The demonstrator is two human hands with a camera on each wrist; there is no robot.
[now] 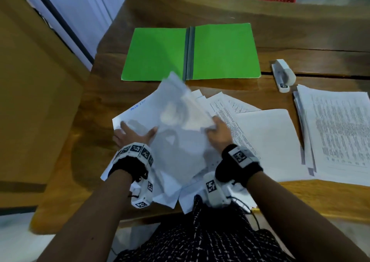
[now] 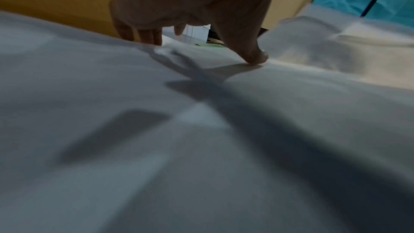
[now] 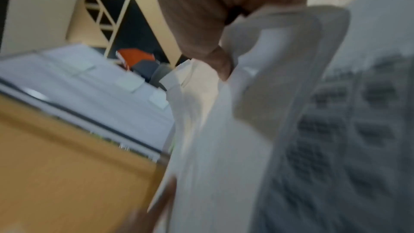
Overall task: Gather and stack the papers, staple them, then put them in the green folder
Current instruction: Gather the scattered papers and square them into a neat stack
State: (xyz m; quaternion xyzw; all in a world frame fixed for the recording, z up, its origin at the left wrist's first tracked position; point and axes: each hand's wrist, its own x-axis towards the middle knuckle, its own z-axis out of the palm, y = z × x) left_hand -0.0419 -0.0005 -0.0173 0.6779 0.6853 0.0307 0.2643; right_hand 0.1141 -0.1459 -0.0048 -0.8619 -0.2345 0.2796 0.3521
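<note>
A: Where are the papers (image 1: 176, 137)?

B: Loose on the tabletop (image 1: 96, 105), overlapping near its front edge. The right hand (image 1: 218, 133) pinches a lifted sheet (image 1: 180, 101), probably to lay it on the pile; the left hand (image 1: 134, 134) lies flat, fingers (image 2: 147, 36) spread, pinning the pile against sliding.

A: And room to move?

B: The open green folder (image 1: 224, 51) lies just beyond, the stapler (image 1: 283, 75) to the right near a second paper stack (image 1: 338, 129); bare wood lies left.

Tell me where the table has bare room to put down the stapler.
Bare wood lies left of the green folder, and between the stapler and the folder. It is crowded near the hands: loose papers spread to the printed stack.
</note>
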